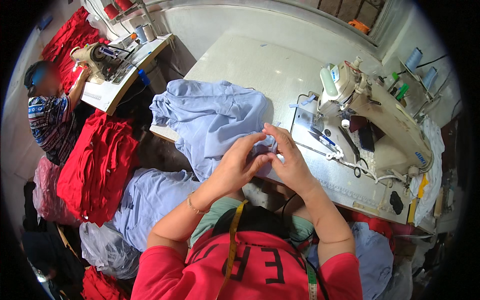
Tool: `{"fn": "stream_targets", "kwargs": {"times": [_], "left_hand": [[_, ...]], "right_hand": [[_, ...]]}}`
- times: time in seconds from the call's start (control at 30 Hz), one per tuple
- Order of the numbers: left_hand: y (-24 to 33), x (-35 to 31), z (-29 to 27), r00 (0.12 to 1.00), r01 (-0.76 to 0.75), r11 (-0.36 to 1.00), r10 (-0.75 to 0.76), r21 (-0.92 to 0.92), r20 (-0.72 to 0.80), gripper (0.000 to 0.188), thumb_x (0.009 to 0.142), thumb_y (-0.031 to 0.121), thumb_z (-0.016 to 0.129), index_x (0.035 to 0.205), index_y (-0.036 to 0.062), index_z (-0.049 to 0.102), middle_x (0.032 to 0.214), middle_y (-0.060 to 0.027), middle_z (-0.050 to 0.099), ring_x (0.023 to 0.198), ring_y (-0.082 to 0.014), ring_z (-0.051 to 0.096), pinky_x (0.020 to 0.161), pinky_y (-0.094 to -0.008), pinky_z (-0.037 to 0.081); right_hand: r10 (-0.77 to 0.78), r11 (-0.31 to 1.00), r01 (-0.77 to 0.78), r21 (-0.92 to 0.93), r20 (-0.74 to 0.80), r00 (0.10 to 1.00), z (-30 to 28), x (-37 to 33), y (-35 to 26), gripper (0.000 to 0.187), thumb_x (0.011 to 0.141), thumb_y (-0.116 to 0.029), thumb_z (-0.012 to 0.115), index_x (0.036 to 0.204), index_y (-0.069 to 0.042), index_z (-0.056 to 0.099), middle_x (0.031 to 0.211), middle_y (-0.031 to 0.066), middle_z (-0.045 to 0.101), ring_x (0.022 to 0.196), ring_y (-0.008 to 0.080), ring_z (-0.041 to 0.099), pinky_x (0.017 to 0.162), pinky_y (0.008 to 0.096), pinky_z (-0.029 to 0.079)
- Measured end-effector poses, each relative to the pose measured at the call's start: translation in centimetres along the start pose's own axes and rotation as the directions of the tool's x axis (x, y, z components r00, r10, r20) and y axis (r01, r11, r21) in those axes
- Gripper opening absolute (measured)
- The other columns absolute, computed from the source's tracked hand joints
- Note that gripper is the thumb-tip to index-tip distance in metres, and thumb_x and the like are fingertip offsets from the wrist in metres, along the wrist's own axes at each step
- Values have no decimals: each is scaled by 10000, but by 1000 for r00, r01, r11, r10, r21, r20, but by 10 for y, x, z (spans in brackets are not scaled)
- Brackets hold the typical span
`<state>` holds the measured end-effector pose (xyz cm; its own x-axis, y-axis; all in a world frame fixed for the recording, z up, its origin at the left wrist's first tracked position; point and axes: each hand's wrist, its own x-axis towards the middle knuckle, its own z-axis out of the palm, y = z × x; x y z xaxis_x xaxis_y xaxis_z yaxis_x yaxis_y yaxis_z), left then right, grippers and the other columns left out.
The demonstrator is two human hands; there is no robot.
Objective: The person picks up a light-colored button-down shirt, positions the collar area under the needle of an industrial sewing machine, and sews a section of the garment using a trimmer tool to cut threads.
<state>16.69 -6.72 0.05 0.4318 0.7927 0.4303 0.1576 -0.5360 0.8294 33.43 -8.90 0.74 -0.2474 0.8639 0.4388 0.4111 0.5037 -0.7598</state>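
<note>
A light blue garment (215, 110) lies crumpled on the table's near left part and hangs over its front edge. My left hand (241, 162) and my right hand (291, 162) meet at the garment's right side, fingertips almost touching. Both are closed in a pinch on a small bit of its cloth, mostly hidden by the fingers. To the right of my hands stands a white sewing machine (372, 105), and nothing links the cloth to its needle. Scissors (322, 136) with blue on them lie beside the machine's needle area.
Black-handled scissors (357, 171) and a dark pad (396, 202) lie on the white table (235, 60). At left, red garments (100, 170) are piled near more blue cloth (150, 200). A co-worker (52, 110) sits at another sewing machine (95, 57). A yellow tape measure (233, 245) hangs over my shirt.
</note>
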Motion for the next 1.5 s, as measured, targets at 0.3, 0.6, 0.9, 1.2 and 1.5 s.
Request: {"fn": "stream_targets", "kwargs": {"times": [0.3,0.6,0.9,1.2,1.5], "left_hand": [[-33,14,18,989,137,989,-133,-51,64,138,840,116,641,887,-14,636,741,-33,526,699,-112,472,640,-248,399],[-39,14,19,969,232,966,-220,-111,109,156,814,89,664,926,-9,619,773,-2,514,722,-85,462,647,-229,392],[-37,9,21,974,205,974,-193,-97,117,275,796,103,685,1031,6,579,926,-66,610,877,-168,564,777,-286,456],[-18,20,11,945,-316,778,209,542,251,332,764,188,659,1063,68,578,990,-78,599,953,-269,533,893,-391,340],[4,-17,52,999,-46,993,46,105,6,244,757,56,696,955,13,561,804,-118,577,697,-284,575,618,-349,462]], "right_hand": [[200,960,-180,213,-75,977,-1,-18,21,767,743,139,554,1407,-124,275,1331,120,378,961,197,543,772,261,462],[479,670,-293,682,-96,873,7,-27,45,652,810,86,576,1378,-43,283,983,58,519,765,77,533,707,197,445],[449,735,-313,601,-85,890,-2,-30,40,538,838,60,552,1332,-30,359,920,23,505,753,47,478,669,172,392],[413,785,-293,545,-108,904,-20,-33,41,478,852,36,536,1302,-36,392,925,6,488,754,37,448,663,170,380],[473,765,-291,575,-194,860,-7,-37,22,449,832,50,560,1255,-18,426,861,4,528,777,44,498,694,188,413]]}}
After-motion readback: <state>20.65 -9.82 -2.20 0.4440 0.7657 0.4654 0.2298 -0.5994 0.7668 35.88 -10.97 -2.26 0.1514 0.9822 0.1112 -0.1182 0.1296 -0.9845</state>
